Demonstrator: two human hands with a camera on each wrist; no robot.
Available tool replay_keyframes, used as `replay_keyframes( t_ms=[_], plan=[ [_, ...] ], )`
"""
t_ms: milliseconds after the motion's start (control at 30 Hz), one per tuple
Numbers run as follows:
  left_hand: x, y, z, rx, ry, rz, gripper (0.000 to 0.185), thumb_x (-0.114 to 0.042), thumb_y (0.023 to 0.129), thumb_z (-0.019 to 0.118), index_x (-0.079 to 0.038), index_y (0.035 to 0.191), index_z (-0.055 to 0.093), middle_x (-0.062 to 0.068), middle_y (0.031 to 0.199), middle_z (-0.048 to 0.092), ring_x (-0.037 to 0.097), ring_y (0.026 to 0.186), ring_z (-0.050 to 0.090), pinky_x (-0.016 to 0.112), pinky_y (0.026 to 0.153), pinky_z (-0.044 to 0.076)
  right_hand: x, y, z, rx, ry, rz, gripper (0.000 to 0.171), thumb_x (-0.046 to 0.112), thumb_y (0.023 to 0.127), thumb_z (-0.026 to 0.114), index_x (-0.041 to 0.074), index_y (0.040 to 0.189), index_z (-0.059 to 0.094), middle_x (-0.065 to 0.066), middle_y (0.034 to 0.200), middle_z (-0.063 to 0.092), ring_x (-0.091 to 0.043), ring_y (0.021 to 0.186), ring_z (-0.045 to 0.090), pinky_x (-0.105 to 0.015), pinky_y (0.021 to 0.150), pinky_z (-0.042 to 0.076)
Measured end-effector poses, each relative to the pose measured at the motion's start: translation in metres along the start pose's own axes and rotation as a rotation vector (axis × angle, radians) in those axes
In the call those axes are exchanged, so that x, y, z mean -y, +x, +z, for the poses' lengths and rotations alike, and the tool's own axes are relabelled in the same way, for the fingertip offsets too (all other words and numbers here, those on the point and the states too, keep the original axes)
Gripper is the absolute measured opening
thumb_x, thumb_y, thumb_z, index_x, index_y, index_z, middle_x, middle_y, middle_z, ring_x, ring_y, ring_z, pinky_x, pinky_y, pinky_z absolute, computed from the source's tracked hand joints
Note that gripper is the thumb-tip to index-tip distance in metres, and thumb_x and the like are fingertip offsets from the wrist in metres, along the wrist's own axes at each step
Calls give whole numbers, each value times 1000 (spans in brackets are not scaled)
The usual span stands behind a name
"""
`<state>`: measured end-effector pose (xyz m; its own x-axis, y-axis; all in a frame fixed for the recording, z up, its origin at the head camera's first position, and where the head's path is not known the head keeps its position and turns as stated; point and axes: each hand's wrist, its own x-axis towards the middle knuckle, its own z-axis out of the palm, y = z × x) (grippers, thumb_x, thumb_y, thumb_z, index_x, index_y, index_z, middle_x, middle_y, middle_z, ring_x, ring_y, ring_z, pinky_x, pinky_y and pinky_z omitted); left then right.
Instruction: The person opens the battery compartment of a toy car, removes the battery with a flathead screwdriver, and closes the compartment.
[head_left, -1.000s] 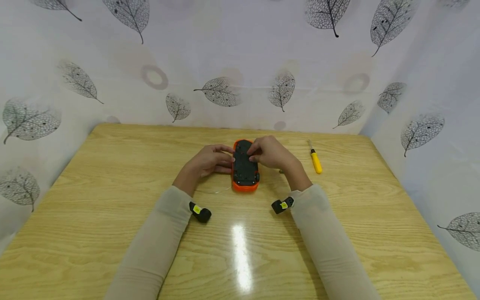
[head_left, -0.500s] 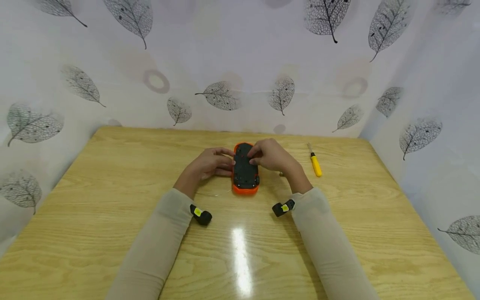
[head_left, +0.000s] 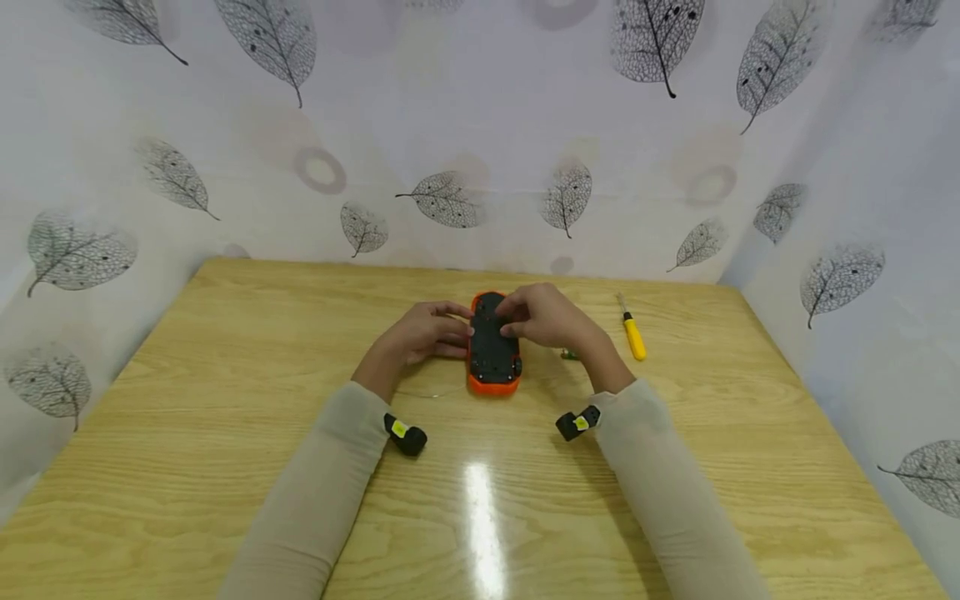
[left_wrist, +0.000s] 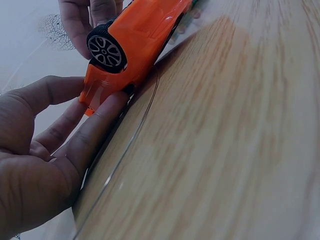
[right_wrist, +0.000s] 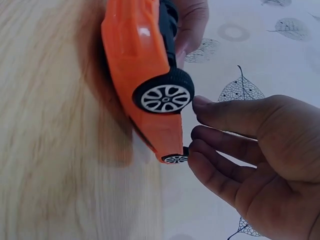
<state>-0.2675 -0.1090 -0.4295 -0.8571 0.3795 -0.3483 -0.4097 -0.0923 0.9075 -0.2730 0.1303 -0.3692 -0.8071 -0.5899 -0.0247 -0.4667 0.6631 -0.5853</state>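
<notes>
An orange toy car [head_left: 494, 387] lies upside down on the wooden table, its black underside facing up. My left hand [head_left: 423, 332] grips one side; in the left wrist view its fingers are on both faces of the car's orange end, near a black wheel [left_wrist: 106, 49]. Over the underside is my right hand [head_left: 547, 315], thumb and index finger apart. In the right wrist view its thumb tip is at the edge of a wheel [right_wrist: 166, 95], and I see nothing between its fingers. A thin wire [left_wrist: 120, 160] lies on the table by the car.
A yellow-handled screwdriver [head_left: 633, 335] lies to the right, its shaft toward the back. Beside my right wrist is a small green piece [head_left: 570, 354], partly hidden. A leaf-patterned cloth [head_left: 510, 125] hangs behind the table [head_left: 300, 283].
The head view has tilted upward a little. My right hand has shifted slightly right, and its thumb and index finger stand wider apart. The left hand stays on the car.
</notes>
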Motion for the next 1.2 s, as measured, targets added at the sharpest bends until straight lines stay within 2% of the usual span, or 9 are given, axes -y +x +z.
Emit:
replay_keyframes(
  t_ms=[400,500,633,967,1200],
  plan=[
    [2,0,0,-5,-9,-6,32,3,96,66,-2,127,61,16,105,72,24,89,73,41,78,64,-7,-5,3,58,-175,-124,31,21,99,71,4,125,71,-9,120,70,-25,107,65,-43,92,56],
    [2,1,0,-4,-11,-4,32,3,96,66,-2,127,61,15,103,72,24,88,73,40,78,64,-9,-8,8,50,-223,-169,33,22,99,71,4,127,70,-10,121,69,-26,110,63,-43,96,54],
    [2,2,1,-2,-6,-1,32,3,96,66,-2,127,61,14,102,72,23,87,72,40,77,64,-7,-15,15,22,-271,-229,33,23,99,71,4,126,69,-11,119,67,-27,108,61,-44,93,54],
    [0,-1,2,3,-4,-11,32,2,97,66,-3,128,61,16,104,73,24,88,73,40,79,64,0,-36,29,0,-324,-288,39,33,102,67,7,130,67,-11,128,63,-29,118,55,-46,98,52],
    [-3,-4,1,-1,1,-8,32,2,97,66,-3,128,61,15,104,73,24,87,73,41,79,64,6,-45,34,-16,-370,-370,41,35,102,67,7,132,67,-9,126,64,-26,115,55,-41,93,54]
  ],
)
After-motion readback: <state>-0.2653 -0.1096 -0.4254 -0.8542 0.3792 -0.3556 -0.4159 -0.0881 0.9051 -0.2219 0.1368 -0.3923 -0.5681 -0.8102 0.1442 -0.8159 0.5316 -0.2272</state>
